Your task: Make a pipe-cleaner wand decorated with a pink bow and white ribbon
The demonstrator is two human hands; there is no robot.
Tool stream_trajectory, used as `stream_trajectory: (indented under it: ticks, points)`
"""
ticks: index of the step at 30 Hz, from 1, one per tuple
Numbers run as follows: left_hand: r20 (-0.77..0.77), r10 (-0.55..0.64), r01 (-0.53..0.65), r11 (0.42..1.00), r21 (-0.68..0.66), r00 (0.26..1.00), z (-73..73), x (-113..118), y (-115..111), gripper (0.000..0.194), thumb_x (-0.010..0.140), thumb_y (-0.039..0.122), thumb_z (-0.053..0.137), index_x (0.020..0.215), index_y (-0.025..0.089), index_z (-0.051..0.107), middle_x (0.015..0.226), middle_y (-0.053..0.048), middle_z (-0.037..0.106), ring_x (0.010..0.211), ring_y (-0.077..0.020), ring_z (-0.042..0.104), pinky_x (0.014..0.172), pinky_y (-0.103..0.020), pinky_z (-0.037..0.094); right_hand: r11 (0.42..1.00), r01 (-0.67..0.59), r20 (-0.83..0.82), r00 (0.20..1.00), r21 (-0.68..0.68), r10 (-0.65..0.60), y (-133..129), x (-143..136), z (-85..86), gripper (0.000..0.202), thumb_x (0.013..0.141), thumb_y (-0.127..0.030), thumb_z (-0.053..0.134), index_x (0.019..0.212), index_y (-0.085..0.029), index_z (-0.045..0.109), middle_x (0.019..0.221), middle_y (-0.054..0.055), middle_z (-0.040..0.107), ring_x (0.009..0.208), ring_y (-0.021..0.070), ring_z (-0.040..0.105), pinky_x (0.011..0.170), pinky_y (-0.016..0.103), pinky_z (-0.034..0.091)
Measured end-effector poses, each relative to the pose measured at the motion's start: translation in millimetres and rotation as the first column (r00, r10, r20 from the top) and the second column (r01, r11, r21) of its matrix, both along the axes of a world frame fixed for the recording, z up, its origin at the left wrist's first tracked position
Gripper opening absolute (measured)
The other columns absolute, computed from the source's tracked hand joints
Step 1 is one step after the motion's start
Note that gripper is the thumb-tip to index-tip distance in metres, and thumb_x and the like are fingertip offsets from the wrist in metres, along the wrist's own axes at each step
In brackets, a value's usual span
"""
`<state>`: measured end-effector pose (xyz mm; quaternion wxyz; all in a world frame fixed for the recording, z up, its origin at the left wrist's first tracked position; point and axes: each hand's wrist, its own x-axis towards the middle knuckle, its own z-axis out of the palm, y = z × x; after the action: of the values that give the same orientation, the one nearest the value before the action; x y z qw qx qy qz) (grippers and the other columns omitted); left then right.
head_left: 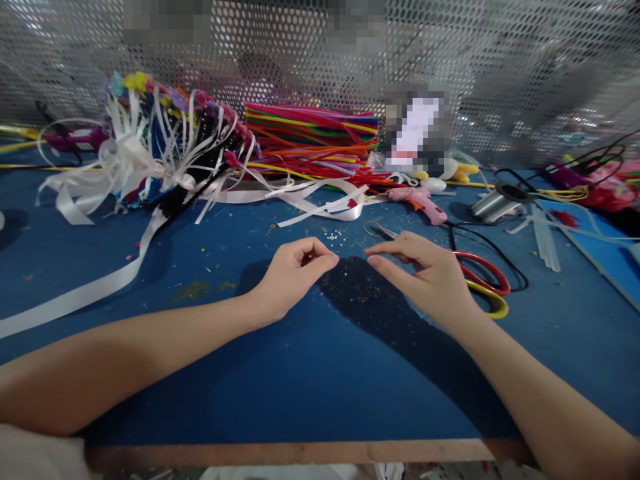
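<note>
Over the middle of the blue table my left hand (300, 277) is closed, thumb and forefinger pinched together. Whatever sits in that pinch, if anything, is too small to make out. Facing it, a short gap to the right, my right hand (427, 277) has its thumb and forefinger slightly apart with nothing visible between them. Several tiny white beads (334, 236) lie loose on the table just beyond the fingertips. Scissors with red and yellow handles (487, 268) rest beside my right hand, partly hidden behind it. A thin loop (373, 229) lies just behind the right fingers.
A pink glue gun (420, 202) with black cable and a metal spool (500, 202) lie at back right, near clear glue sticks (545, 237). Colourful pipe cleaners (310, 137) are stacked along the perforated metal screen (300, 60). White ribbons (125, 160) hang from a flowered bundle on the left.
</note>
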<state>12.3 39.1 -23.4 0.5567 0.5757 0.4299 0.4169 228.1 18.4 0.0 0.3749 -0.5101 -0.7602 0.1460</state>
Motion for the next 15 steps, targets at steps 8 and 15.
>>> stream_trajectory:
  ticks: [8, 15]
  points:
    - [0.026, 0.032, -0.031, 0.999, -0.032, 0.999, 3.4, 0.1, -0.8, 0.022, 0.081, 0.032, 0.068, 0.070, 0.018, 0.057, 0.064, 0.004, 0.048, 0.050, -0.0056, 0.035, 0.048, -0.025, 0.027, 0.976, 0.161, -0.430, 0.878, -0.144, -0.208, 5.3, 2.1, -12.4, 0.020, 0.077, -0.039, 0.077, 0.079, -0.021, 0.069, 0.068, -0.003, 0.058, 0.058, 0.0098, 0.046, 0.053, 0.025, 0.035]
    - [0.027, 0.021, -0.019, 0.998, -0.059, 0.999, 4.9, 0.5, 0.3, 0.021, 0.082, 0.031, 0.068, 0.069, 0.018, 0.056, 0.060, 0.005, 0.045, 0.048, -0.0054, 0.034, 0.046, -0.025, 0.026, 0.946, 0.304, -0.643, 0.702, -0.116, -0.305, 13.1, 1.4, -14.5, 0.023, 0.071, -0.036, 0.083, 0.076, -0.018, 0.071, 0.070, 0.000, 0.060, 0.062, 0.0095, 0.046, 0.055, 0.026, 0.035]
